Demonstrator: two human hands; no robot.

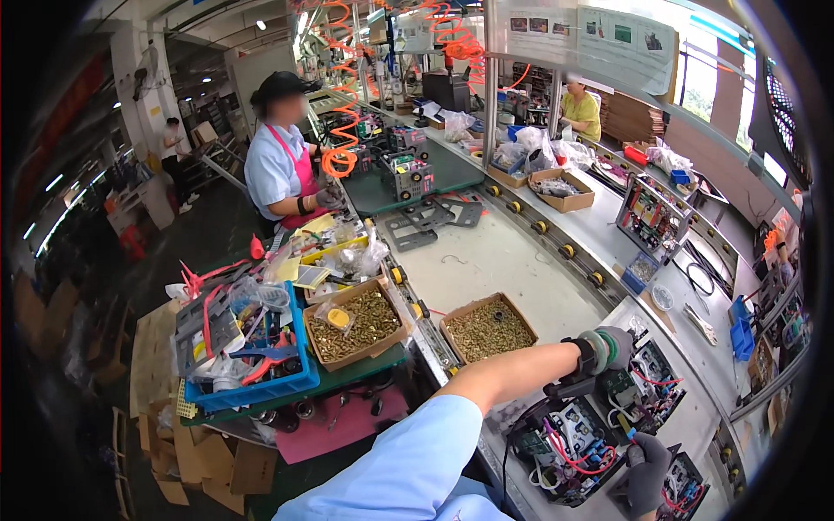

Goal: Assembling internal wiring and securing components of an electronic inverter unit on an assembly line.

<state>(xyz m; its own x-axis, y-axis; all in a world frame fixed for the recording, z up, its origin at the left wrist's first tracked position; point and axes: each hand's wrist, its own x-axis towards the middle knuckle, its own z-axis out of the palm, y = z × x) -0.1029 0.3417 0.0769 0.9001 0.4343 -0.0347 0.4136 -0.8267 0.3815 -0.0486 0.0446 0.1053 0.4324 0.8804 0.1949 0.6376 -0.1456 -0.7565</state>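
Observation:
My left arm, in a light blue sleeve, reaches across to the right. My left hand (618, 342), in a grey glove with green and white bands and a black strap at the wrist, is over the far open electronic unit (647, 382); its fingers are hidden. At the lower right my right hand (648, 478), also grey-gloved, has its fingers closed at a slim blue-and-yellow piece (629, 430). This is between the nearer electronic unit (565, 451), with red and white wires, and another unit (685, 486), partly behind the hand.
A carton of small brass-coloured parts (489, 328) stands left of the units, another carton (354, 323) beyond the rail. A blue crate (252, 395) holds tools. Roller rails (540, 227) border the bench. A co-worker in a pink apron (291, 165) stands further up the line.

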